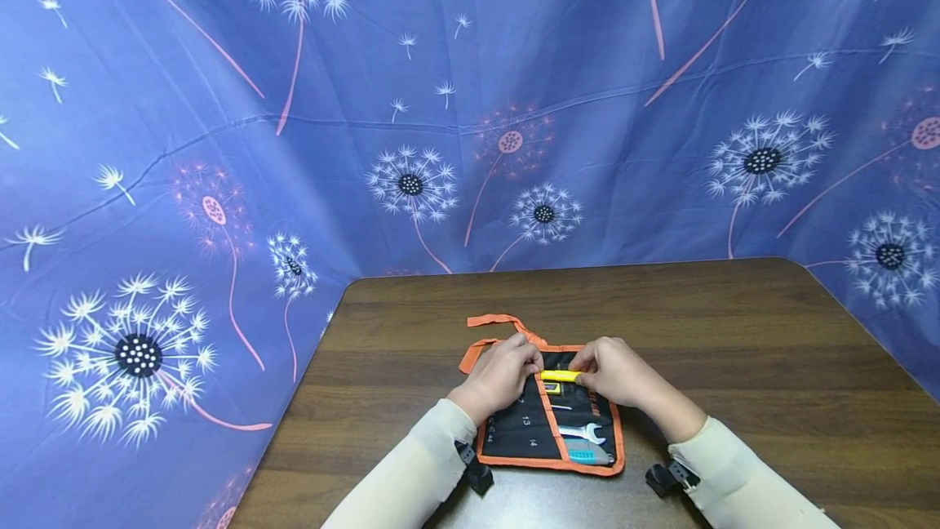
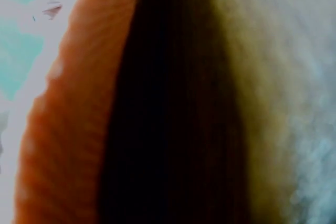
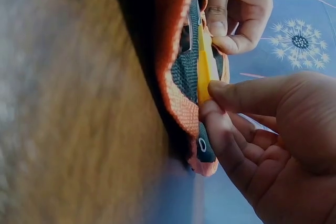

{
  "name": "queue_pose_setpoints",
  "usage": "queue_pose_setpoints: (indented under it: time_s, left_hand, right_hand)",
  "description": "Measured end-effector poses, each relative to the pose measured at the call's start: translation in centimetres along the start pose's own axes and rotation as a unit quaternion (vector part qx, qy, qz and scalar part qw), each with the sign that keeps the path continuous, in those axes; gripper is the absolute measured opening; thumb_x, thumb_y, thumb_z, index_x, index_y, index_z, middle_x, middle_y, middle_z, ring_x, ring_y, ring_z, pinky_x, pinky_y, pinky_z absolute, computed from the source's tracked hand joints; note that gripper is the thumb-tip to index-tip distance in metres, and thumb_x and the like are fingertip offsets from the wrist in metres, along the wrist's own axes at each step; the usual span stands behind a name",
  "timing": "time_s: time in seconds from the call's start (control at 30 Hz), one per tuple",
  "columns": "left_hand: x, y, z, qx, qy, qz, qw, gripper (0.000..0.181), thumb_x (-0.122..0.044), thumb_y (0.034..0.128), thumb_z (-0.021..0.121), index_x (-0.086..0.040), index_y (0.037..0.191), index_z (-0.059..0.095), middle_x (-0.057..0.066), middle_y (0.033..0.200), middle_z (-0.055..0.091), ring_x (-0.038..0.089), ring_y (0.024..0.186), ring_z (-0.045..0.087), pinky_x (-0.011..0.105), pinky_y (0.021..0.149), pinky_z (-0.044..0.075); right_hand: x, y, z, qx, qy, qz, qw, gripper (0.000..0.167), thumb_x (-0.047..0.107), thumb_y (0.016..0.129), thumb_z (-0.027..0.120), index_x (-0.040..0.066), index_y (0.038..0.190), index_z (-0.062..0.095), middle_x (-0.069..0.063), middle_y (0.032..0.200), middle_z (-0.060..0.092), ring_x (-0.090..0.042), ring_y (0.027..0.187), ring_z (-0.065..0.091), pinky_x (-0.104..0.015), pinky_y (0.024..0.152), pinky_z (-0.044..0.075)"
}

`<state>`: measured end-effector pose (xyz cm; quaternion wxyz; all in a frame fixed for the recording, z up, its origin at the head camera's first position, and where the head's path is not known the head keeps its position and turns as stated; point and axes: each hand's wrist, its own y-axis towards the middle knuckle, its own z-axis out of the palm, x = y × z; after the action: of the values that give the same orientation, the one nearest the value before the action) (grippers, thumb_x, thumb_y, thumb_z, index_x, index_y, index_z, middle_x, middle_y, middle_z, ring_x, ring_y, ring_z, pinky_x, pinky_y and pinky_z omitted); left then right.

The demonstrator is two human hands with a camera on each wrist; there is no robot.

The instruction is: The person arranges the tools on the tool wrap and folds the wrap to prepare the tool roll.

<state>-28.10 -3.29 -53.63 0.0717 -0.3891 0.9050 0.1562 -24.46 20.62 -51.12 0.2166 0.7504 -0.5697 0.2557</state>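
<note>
A black tool roll with orange trim lies unfolded on the table. My right hand pinches the end of a slim yellow tool between thumb and forefinger; its exact kind does not show. The tool's other end goes under the orange pocket edge. At that edge my left hand pinches the trim, as the right wrist view also shows with thumb and finger of the left hand. Below, an open-ended wrench and a teal-and-grey tool stick out of the pocket. The left wrist view is blurred and close.
Orange tie straps trail from the roll's upper left. Another yellow-and-black item sits just under the yellow tool. The brown wooden table ends against a blue dandelion-print cloth.
</note>
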Motion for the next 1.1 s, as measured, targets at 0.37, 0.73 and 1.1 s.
queue_pose_setpoints:
  time_s: [0.37,0.73,1.1]
  left_hand:
    - [0.21,0.01,0.22,0.0,-0.008,0.003,1.0,0.01,-0.028,0.107,0.06,-0.029,0.097,0.062,-0.014,0.094,0.046,0.001,0.077,0.048,0.017,0.069,0.044]
    - [0.03,-0.08,0.06,0.003,-0.013,-0.002,0.9999,0.011,-0.027,0.1073,0.059,-0.028,0.096,0.059,-0.014,0.094,0.045,0.001,0.077,0.048,0.017,0.068,0.044]
    - [-0.18,0.07,0.09,0.006,-0.022,-0.007,0.9997,0.012,-0.024,0.1067,0.061,-0.027,0.095,0.06,-0.013,0.093,0.046,0.001,0.076,0.049,0.016,0.068,0.044]
  right_hand:
    - [-0.16,0.13,0.29,-0.008,0.006,-0.003,0.9999,0.016,-0.001,0.087,0.081,0.015,0.09,0.081,0.007,0.079,0.066,-0.012,0.07,0.058,-0.033,0.062,0.049]
    - [-0.19,0.12,0.47,-0.011,0.011,-0.018,0.9997,0.016,0.0,0.088,0.08,0.015,0.091,0.081,0.008,0.079,0.066,-0.012,0.068,0.057,-0.03,0.059,0.048]
    - [0.03,0.04,0.49,0.001,0.027,-0.001,0.9996,0.017,-0.001,0.091,0.077,0.016,0.092,0.081,0.006,0.078,0.066,-0.014,0.066,0.057,-0.031,0.057,0.048]
